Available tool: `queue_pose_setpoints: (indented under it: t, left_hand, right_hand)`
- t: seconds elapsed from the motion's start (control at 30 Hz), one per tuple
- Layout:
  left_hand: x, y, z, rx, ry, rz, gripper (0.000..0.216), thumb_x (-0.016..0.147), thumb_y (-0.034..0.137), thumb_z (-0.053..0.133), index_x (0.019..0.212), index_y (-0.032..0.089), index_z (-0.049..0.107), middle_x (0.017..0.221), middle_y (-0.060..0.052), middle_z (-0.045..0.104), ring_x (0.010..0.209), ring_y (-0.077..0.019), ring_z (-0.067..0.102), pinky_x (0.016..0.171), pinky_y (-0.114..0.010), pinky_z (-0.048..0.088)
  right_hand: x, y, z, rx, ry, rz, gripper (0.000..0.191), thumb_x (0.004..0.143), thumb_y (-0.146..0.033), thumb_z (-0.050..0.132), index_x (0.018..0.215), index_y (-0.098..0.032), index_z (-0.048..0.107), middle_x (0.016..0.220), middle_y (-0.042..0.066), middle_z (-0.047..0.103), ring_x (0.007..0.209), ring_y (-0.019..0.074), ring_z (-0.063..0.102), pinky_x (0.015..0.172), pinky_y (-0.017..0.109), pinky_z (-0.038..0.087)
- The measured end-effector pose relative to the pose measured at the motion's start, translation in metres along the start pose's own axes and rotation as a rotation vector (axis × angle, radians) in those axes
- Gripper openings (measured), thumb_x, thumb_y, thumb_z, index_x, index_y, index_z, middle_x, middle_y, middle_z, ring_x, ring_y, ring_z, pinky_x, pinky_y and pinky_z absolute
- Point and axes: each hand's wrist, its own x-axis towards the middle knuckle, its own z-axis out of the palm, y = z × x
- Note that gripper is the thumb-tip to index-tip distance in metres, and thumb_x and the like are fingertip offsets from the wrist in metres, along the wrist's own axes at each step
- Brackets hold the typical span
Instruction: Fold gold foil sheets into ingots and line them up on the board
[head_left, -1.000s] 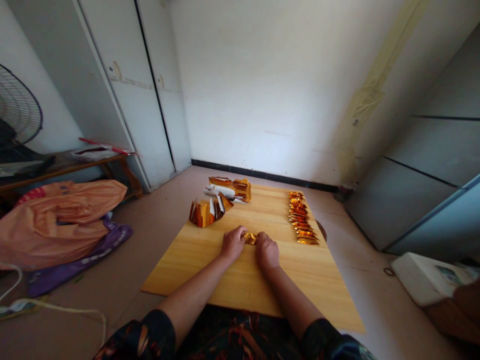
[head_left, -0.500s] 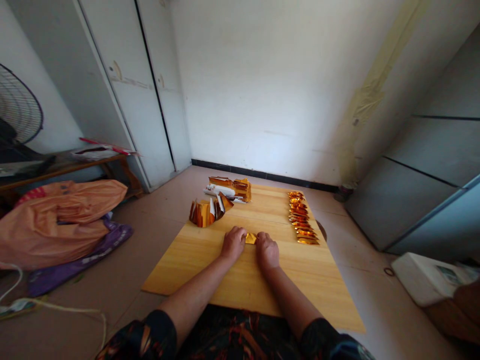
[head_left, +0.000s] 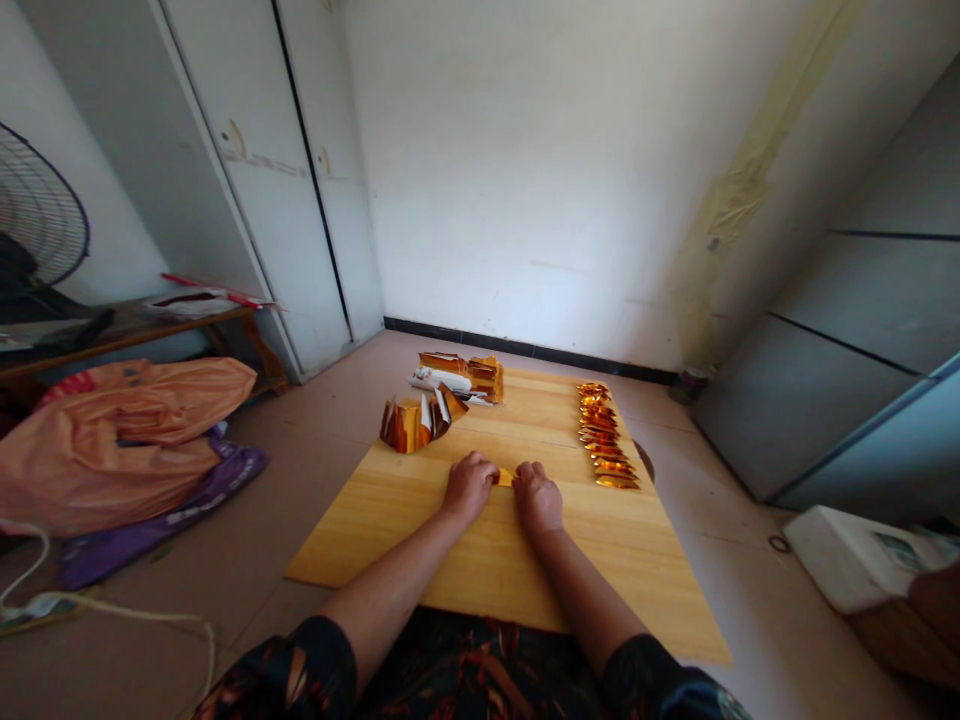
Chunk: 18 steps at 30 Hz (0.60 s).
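Both my hands rest on a low wooden board (head_left: 615, 560) and pinch one small piece of gold foil paper (head_left: 505, 477) between them. My left hand (head_left: 469, 486) closes its fingers on the paper's left side. My right hand (head_left: 537, 497) closes on its right side. Most of the paper is hidden by my fingers. A row of several folded gold pieces (head_left: 604, 436) lies to the right of my hands. A fanned bunch of gold sheets (head_left: 416, 420) and a stack of gold paper (head_left: 463, 377) sit farther away on the left.
An orange plastic bag (head_left: 120, 435) and a purple bag (head_left: 161, 520) lie on the floor at the left, beside a low bench (head_left: 135, 335) and a fan (head_left: 41, 220). White cupboard doors (head_left: 270, 190) stand behind. A white box (head_left: 855, 555) sits at the right.
My hands have drawn closer together over the gold paper, so less of it shows now. The view has shifted slightly.
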Motion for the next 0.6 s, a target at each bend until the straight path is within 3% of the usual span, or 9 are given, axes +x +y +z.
queue_pose_setpoints:
  t: [0.33,0.6]
  left_hand:
    - [0.000,0.004,-0.006,0.111,-0.071,-0.032,0.023,0.084,0.020,0.051,0.086,0.029,0.072,0.096,-0.001,0.060,0.095,-0.0160,0.052,0.081,-0.030,0.036]
    - [0.000,0.003,-0.008,0.149,-0.067,-0.059,0.024,0.086,0.021,0.051,0.086,0.035,0.072,0.106,-0.001,0.060,0.104,-0.0189,0.046,0.086,-0.036,0.031]
  right_hand:
    - [0.004,0.004,0.007,-0.021,0.028,-0.005,0.019,0.092,-0.024,0.042,0.090,-0.020,0.060,0.089,0.002,0.059,0.067,0.0104,0.056,0.057,0.023,0.029]
    - [0.006,0.010,0.007,0.047,0.044,-0.058,0.023,0.092,-0.022,0.042,0.082,-0.019,0.063,0.089,0.003,0.060,0.076,0.0109,0.056,0.060,0.021,0.030]
